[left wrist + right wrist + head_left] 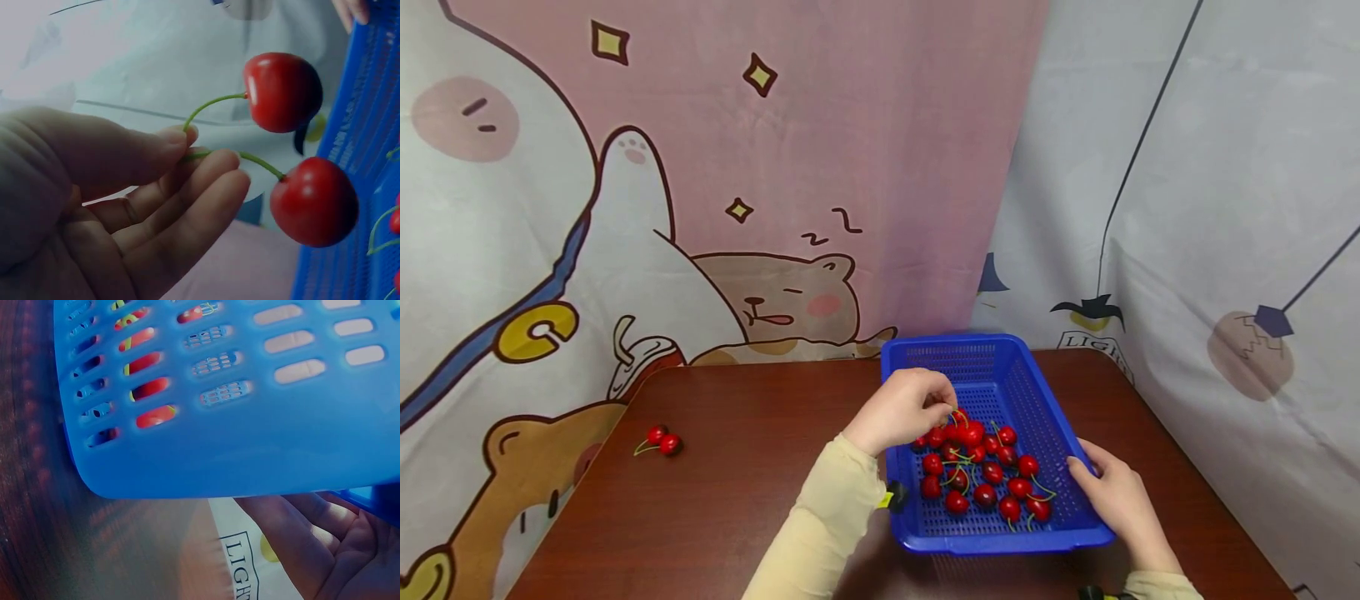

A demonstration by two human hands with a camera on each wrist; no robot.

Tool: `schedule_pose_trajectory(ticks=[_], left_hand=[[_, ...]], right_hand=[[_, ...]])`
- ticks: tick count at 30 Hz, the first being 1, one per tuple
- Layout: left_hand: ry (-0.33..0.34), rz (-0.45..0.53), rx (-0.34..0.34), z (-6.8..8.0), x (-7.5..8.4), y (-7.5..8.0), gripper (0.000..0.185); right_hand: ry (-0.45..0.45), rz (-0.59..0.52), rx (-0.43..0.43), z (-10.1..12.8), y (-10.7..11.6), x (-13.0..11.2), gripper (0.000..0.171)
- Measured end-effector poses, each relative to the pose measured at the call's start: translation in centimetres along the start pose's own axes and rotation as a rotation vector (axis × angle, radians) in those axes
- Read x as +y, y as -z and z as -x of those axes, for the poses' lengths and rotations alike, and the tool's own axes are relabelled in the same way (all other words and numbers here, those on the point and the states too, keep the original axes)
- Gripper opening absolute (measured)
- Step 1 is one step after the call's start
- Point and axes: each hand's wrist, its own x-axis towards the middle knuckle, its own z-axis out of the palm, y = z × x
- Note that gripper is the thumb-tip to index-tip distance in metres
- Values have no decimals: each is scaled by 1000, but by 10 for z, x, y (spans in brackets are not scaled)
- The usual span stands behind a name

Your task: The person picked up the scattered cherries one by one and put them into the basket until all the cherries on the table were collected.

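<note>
My left hand is over the left part of a blue plastic basket. Its thumb and fingertips pinch the green stems of a pair of cherries, whose two glossy red fruits hang free of the fingers in the left wrist view. Below them, several loose red cherries with green stems lie on the basket's floor, mostly toward its near half. My right hand grips the basket's right rim, thumb on top; its fingers pass beneath the rim in the right wrist view.
The basket stands on a dark brown wooden table. Another pair of cherries lies on the table far to the left. A printed cloth with cartoon animals hangs behind the table and along its sides.
</note>
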Motion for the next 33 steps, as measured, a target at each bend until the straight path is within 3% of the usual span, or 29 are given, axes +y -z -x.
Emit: schedule_pose_trajectory(ticks=[4,10,14,17,24,30,33], left_hand=[[14,-29,-100,-10,2,-16,12],[139,-40,-324,-18,1,-38,21],[178,-46,-417,-23,-1,-51,31],[235,-44,-453,-23,-3,-60,33],[384,-49,-516,-18,-8,-74,17],[414,-86,-527,-14,-14,-80,23],[381,-111,-533,-14,-16,-80,29]], right_hand=[[-4,-3,-3,0,0,0,56],[-6,-10,-2,0,0,0,57],[1,-9,2,0,0,1,56],[3,-13,0,1,1,1,56],[23,9,19,1,0,1,54],[16,-1,8,1,1,0,54],[6,-2,3,1,1,-1,55]])
